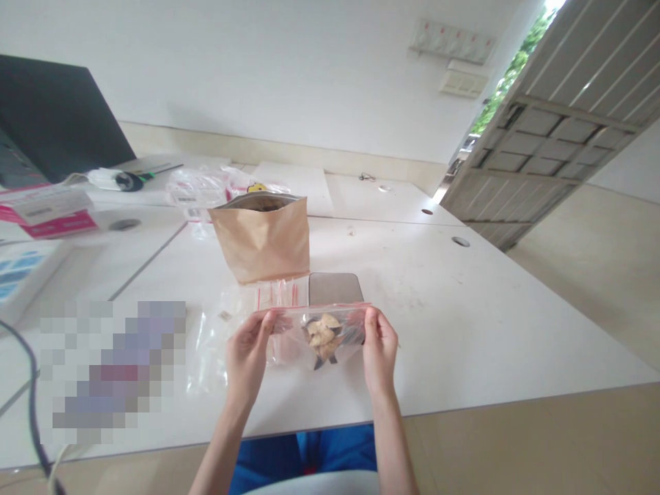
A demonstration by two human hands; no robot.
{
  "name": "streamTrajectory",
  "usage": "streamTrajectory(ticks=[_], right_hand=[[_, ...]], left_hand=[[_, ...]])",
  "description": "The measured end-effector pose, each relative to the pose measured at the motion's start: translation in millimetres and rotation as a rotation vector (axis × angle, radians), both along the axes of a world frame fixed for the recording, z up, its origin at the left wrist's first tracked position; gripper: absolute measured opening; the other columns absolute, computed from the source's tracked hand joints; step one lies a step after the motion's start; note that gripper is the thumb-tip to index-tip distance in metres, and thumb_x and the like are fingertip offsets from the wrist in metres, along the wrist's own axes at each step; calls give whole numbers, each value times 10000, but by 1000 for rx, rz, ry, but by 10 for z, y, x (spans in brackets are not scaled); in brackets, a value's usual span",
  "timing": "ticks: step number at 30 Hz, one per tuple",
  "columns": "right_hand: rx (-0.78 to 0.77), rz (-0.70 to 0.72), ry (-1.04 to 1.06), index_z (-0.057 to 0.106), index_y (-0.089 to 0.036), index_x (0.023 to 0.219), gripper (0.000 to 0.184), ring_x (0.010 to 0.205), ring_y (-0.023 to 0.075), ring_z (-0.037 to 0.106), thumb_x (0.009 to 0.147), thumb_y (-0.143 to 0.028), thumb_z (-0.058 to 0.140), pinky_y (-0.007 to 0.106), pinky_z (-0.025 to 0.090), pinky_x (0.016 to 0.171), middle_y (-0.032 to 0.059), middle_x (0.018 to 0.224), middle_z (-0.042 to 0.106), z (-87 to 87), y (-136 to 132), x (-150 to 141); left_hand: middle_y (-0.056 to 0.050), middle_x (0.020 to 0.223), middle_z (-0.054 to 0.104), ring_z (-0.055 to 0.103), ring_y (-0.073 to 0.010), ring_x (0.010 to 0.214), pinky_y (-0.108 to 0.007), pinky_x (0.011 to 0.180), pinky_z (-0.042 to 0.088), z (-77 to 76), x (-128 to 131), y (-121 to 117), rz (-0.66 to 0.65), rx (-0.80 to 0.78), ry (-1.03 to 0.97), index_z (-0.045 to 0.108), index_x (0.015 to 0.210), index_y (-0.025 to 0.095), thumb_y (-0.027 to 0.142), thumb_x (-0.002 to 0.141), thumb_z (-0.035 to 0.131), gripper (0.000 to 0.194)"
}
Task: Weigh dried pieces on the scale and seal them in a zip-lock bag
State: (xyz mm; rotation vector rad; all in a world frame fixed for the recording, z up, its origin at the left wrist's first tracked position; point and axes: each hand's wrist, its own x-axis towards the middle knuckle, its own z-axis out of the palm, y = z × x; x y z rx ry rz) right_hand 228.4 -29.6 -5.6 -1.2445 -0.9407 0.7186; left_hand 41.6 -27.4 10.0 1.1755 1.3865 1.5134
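Note:
My left hand (248, 354) and my right hand (380, 347) pinch the two ends of a clear zip bag with a red seal (293, 328), holding it up over the white table. Inside the bag lie dried brown pieces (322, 337), perhaps leaves or chips. Just beyond the bag, a brown kraft paper pouch (262, 237) stands open at the top, with dark contents. A flat grey device (335, 289), possibly a scale, sits behind the bag, partly hidden by it. Loose clear plastic bags (206, 357) lie under and beside my left hand.
A white table (454, 323) spans the view, with a grommet hole (460, 241) at the back right. A laptop (51, 117), a pink box (49, 213) and crumpled plastic (201, 192) stand at the back left. A black cable (31, 405) runs down the left.

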Motion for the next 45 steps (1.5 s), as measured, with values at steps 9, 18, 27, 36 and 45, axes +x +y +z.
streamTrajectory(ticks=[9,18,27,36,45], right_hand=[[40,-58,-46,638,-163,788,378,739,177,611,857,-519,533,265,484,683,37,729,667,83,-32,-51],[36,-32,8,616,-166,751,393,688,167,583,866,-526,508,267,470,652,34,696,636,82,-22,-73],[97,86,69,627,-180,808,250,749,168,607,793,-429,643,279,481,712,28,767,657,129,-30,-83],[57,36,132,656,-174,752,252,713,170,599,753,-423,690,282,451,685,23,713,668,62,-16,15],[68,216,151,670,-214,922,255,829,192,653,781,-426,670,312,476,774,35,874,723,44,-12,-30]], left_hand=[[-60,782,722,679,-179,777,-285,758,528,-12,34,-36,15,37,56,643,819,172,516,805,587,349],[-25,717,636,585,-148,711,-252,700,462,2,123,-60,93,75,-65,583,736,179,475,838,537,317],[0,730,595,528,-118,680,-214,634,414,-63,175,-91,-6,22,-215,608,805,171,448,764,666,286],[-15,738,617,559,-143,742,-242,712,443,-12,249,-94,53,28,-222,618,749,172,446,725,700,287],[6,784,588,532,-113,732,-207,674,429,-113,286,-59,-50,22,-469,614,844,181,441,711,715,308]])
